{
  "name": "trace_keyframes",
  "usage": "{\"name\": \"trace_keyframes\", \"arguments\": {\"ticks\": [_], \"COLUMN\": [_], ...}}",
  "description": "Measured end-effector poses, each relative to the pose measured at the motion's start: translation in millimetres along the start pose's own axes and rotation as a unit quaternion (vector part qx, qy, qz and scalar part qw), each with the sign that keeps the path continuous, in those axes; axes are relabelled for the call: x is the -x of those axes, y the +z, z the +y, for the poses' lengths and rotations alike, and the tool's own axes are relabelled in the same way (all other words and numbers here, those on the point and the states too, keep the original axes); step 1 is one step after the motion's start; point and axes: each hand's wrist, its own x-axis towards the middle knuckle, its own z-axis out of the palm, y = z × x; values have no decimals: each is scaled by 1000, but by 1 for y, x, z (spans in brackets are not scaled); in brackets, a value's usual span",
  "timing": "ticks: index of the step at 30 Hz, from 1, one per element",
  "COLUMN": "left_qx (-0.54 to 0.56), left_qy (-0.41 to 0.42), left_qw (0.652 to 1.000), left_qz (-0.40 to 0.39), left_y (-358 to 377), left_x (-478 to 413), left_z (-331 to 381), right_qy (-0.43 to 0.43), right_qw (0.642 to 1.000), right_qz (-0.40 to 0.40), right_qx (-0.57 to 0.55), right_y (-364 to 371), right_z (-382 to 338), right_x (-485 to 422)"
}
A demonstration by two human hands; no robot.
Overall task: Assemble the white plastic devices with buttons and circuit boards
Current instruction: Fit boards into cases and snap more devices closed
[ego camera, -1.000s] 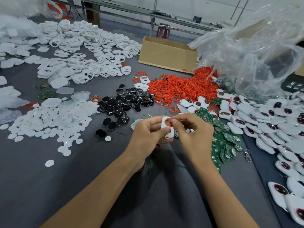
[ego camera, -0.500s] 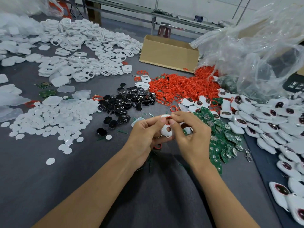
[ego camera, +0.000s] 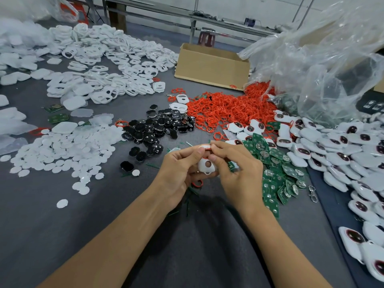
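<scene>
While you hold a white shell (ego camera: 205, 166) just above the grey table (ego camera: 104, 215), the head view shows your left hand (ego camera: 178, 171) curled round the shell's lower half, thumb pressed near the top edge. Your right hand (ego camera: 236, 173) pinches a red ring (ego camera: 204, 149) against the upper opening between thumb and forefinger. The shell's lower round hole faces you, unfilled.

The step in hand appears to be seating the ring in that upper opening. To do it well, back the shell firmly with your left fingers so it cannot flex. Walk the ring round the rim a little at a time rather than forcing it in at once. Check that it sits flush and untwisted before you let go; a lifted edge would likely foul the button.

The supplies lie within reach:
- Black buttons (ego camera: 158, 129) are heaped ahead to your left.
- Green boards (ego camera: 274, 173) are stacked just beside your right hand.
- The red ring pile (ego camera: 224, 111) spreads beyond them.
- White discs (ego camera: 62, 150) are scattered well to the left.
- Finished devices (ego camera: 332, 146) bank up on the right.
- Empty shells (ego camera: 104, 65) crowd the far left.
- A cardboard box (ego camera: 212, 65) and a clear bag (ego camera: 322, 59) stand at the back.
- A spare ring (ego camera: 197, 183) lies under your left hand.
</scene>
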Motion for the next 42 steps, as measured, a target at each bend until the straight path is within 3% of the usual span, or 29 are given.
{"name": "trace_keyframes", "arguments": {"ticks": [2, 4, 7, 11, 14, 20, 26, 29, 33, 38, 42], "left_qx": [2, -7, -53, -102, -135, -153, -143, -124, -104, -134, -163], "left_qy": [7, 24, 53, 75, 87, 94, 95, 109, 133, 184, 208], "left_qw": [1000, 1000, 997, 992, 987, 984, 985, 986, 985, 973, 963], "left_qz": [2, 2, -1, -11, -19, -12, -6, 22, 23, 35, 51], "left_y": [0, 0, 1, 3, 4, 5, 4, 7, 10, 14, 16], "left_x": [0, 0, 0, 1, 3, 4, 3, 1, 1, 4, 7], "left_z": [0, -1, -1, 1, 1, 0, -1, -3, -6, -11, -11], "right_qy": [20, 128, 275, 363, 370, 351, 341, 325, 285, 290, 329], "right_qw": [1000, 984, 914, 814, 792, 848, 864, 914, 942, 937, 907], "right_qz": [-8, -24, -29, -91, -133, -117, -100, -5, 82, 114, 123], "right_qx": [-19, -123, -297, -445, -467, -379, -357, -244, -157, -159, -232], "right_y": [1, 0, -2, -7, -9, -9, -10, -4, 4, 14, 15], "right_z": [0, 0, 3, 5, 7, 3, -5, -11, -18, -23, -24], "right_x": [0, -3, -7, -9, -7, -6, -8, -10, -8, -2, -2]}}
